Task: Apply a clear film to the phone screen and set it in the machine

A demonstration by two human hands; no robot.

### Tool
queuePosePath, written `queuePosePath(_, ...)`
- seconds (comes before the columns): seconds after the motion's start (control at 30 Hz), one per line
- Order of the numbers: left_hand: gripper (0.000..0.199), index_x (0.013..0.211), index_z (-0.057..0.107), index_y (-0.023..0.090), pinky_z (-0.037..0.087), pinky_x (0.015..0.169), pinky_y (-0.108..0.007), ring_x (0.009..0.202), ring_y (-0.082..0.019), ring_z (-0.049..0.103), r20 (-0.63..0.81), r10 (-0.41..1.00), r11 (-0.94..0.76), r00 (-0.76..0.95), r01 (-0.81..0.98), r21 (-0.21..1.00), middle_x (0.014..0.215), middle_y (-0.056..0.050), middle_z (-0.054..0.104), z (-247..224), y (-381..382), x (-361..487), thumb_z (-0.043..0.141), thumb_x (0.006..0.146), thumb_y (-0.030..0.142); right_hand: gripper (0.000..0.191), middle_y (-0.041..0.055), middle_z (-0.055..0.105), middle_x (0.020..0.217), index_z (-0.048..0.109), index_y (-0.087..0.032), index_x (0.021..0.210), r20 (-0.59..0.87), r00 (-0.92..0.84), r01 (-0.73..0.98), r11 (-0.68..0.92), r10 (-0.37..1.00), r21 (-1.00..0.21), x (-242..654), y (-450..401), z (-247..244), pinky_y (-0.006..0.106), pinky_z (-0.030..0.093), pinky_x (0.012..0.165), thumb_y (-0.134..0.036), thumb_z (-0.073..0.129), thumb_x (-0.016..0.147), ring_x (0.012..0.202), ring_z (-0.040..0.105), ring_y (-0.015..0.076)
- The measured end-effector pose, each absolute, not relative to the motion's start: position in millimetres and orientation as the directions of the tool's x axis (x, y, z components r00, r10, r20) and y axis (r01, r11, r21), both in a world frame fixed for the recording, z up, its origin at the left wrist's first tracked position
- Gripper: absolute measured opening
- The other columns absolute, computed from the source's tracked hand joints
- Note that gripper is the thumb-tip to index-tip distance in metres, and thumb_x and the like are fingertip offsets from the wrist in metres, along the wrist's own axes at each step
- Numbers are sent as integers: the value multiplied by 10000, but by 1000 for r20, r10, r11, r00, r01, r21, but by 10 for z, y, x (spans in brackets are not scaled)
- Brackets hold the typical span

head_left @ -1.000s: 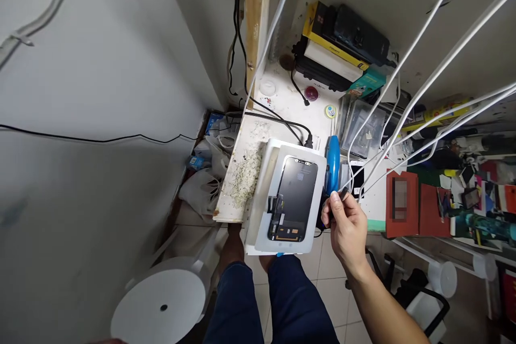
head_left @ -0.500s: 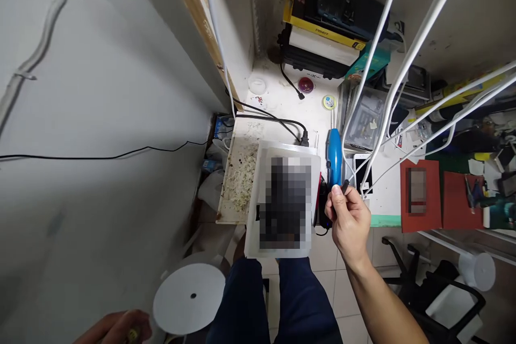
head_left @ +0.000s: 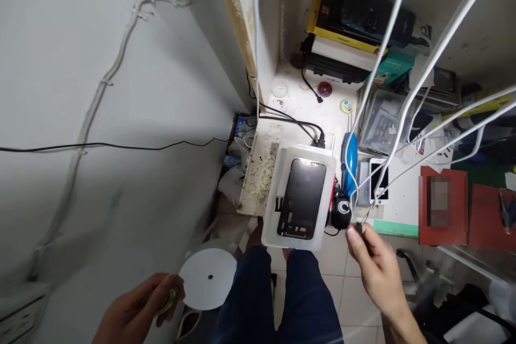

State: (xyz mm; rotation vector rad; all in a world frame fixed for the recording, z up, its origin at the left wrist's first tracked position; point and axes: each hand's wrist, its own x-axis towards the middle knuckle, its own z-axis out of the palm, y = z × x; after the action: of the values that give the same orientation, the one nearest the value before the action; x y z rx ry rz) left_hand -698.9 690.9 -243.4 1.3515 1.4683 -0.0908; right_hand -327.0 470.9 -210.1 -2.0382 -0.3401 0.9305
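Note:
At the lower left, my left hand [head_left: 141, 303] is closed around a small yellow-green round thing [head_left: 167, 302], partly covered by the fingers. Off to the right, in front of the bench edge, my right hand [head_left: 377, 266] pinches a small dark piece [head_left: 358, 228] between thumb and fingertips. Between the hands, a phone screen [head_left: 304, 199] lies on a whitish translucent plate [head_left: 272, 231] above my knees. A black device with a round dial [head_left: 342, 208] and a blue-handled tool [head_left: 350, 164] lie beyond my right hand.
White cables [head_left: 397, 113] hang across the right side. A white phone [head_left: 379, 180], a clear parts box [head_left: 379, 123] and red mats [head_left: 441, 204] are on the bench. Boxes [head_left: 344, 51] are stacked behind. A white round lid [head_left: 207, 279] stands near my left hand.
My view has shifted, so the bench sits farther right. My left hand has come up and inward with the yellow-green thing. My right hand has drawn back from the blue handle, still pinching the dark piece.

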Motion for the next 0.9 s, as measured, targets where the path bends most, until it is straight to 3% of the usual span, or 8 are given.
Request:
queuePosePath(0.13, 433, 740, 764, 237, 459, 527, -246, 514, -140, 568, -676, 697, 332, 239, 728, 600, 646, -19, 686, -2366, 6986, -6938, 662, 937, 608, 355, -23, 558, 665, 724, -209, 845, -563, 475, -118, -586, 676, -802, -3990, 5069, -1968, 245, 397, 565, -489, 654, 1051, 597, 513, 126)
queuePosePath(0.17, 415, 744, 767, 236, 460, 527, -247, 517, -140, 570, -672, 698, 328, 247, 724, 607, 654, -20, 694, -2360, 7016, -6938, 669, 929, 595, 405, -35, 521, 611, 722, -205, 803, -570, 478, -169, -567, 668, -806, -4206, 5220, -1992, 242, 360, 519, -515, 640, 1051, 544, 467, 113)
queuePosePath(0.23, 399, 743, 768, 239, 464, 527, -251, 520, -145, 571, -664, 698, 314, 266, 720, 619, 655, -22, 699, -2353, 7077, -6944, 667, 924, 579, 432, -43, 510, 570, 745, -199, 842, -592, 524, -277, -534, 613, -799, -4596, 5540, -2086, 238, 360, 500, -559, 626, 1049, 525, 465, 116)
queuePosePath(0.33, 397, 720, 758, 248, 463, 541, -249, 515, -143, 568, -653, 700, 272, 289, 738, 618, 615, -9, 668, -2341, 7160, -6941, 624, 947, 544, 431, -26, 614, 591, 780, -194, 1036, -597, 638, -374, -482, 487, -793, -4955, 5938, -2229, 244, 423, 502, -581, 592, 1065, 529, 569, 144)
queuePosePath(0.53, 410, 705, 768, 259, 460, 526, -269, 507, -158, 563, -649, 700, 240, 297, 758, 607, 614, -14, 660, -2341, 7401, -6966, 602, 957, 538, 400, -8, 696, 653, 711, -229, 873, -468, 783, -269, -456, 408, -848, -5096, 6261, -2267, 258, 477, 570, -473, 510, 1117, 580, 663, 158)
queuePosePath(0.73, 441, 744, 788, 252, 495, 522, -261, 507, -171, 610, -677, 634, 106, 374, 824, 556, 585, -11, 650, -2437, 7885, -7016, 615, 934, 612, 365, -8, 704, 730, 710, -237, 1007, -466, 791, -306, -404, 396, -862, -5136, 6527, -2247, 265, 503, 642, -444, 443, 1144, 656, 678, 162)
queuePosePath(0.9, 437, 783, 768, 238, 493, 538, -259, 529, -159, 597, -630, 707, 98, 322, 837, 538, 602, 4, 655, -2483, 8118, -6901, 615, 947, 612, 463, -22, 638, 639, 604, -252, 786, -488, 815, -337, -429, 313, -838, -5066, 6804, -2287, 276, 457, 592, -499, 436, 1139, 575, 619, 155)
